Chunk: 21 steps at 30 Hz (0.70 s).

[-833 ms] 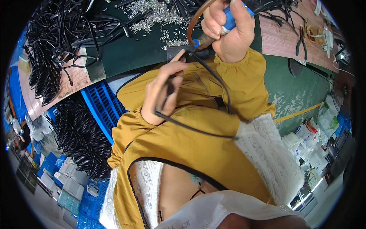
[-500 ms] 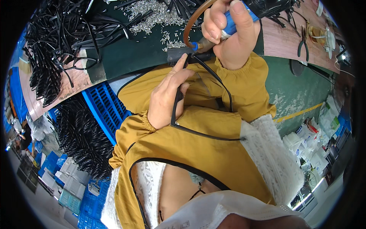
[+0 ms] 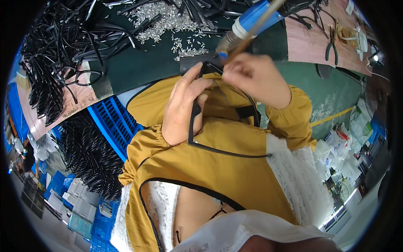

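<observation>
My left hand (image 3: 182,107) is closed round a black eyeglass frame (image 3: 191,126), its index finger stretched along the frame toward a dark block (image 3: 191,63) at the bench edge. One long temple of the frame hangs across my yellow-brown apron. Curled inward, the fingers of my right hand (image 3: 260,77) sit against the far part of the frame; their tips are partly blurred, and what they pinch is hidden. Just above this hand is a blue cylindrical tool (image 3: 258,19) with a white collar and a metallic nozzle. A brown hose (image 3: 254,33) crosses in front of it.
Small silvery pins (image 3: 161,19) lie heaped on the dark green bench mat (image 3: 147,63). A pile of black eyeglass parts (image 3: 67,46) covers the left side. Pliers (image 3: 331,48) lie at right. A blue crate (image 3: 115,124) and bundled black parts (image 3: 90,155) stand below the bench at left.
My right hand has let go of the blue tool and come down to the eyeglass frame. The hose has swung across the tool. My left hand keeps its hold nearly in place.
</observation>
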Motion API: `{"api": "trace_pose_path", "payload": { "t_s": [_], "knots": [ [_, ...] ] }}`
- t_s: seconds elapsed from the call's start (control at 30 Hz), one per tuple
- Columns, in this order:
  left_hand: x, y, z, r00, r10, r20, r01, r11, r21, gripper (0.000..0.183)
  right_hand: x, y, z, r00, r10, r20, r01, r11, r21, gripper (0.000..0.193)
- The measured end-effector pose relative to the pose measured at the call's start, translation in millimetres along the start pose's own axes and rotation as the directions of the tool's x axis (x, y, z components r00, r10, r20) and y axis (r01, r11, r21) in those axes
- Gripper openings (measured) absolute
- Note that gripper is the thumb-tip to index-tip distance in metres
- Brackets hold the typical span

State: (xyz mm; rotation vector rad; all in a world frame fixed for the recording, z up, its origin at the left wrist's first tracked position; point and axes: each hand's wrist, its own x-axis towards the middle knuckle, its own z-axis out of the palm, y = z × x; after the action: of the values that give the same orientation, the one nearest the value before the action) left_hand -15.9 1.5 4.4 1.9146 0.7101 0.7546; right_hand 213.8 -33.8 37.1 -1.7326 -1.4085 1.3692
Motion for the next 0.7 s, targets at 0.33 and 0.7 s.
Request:
{"api": "trace_pose_path", "payload": {
  "t_s": [0.33, 0.7],
  "knots": [
    [0, -2, -2, 1.0, 0.02, -0.009, -0.02, 1.0, -0.014, 0.033, 4, 35, 9, 0.978, -0.205, 0.046, 0.206, 0.978, -0.034, 0.023],
    [3, 3, -1, 0.995, 0.102, 0.003, -0.103, 0.994, 0.031, 0.04, 13, -3, -40, 0.929, -0.166, -0.331, 0.167, 0.986, -0.028, 0.048]
  ]
}}
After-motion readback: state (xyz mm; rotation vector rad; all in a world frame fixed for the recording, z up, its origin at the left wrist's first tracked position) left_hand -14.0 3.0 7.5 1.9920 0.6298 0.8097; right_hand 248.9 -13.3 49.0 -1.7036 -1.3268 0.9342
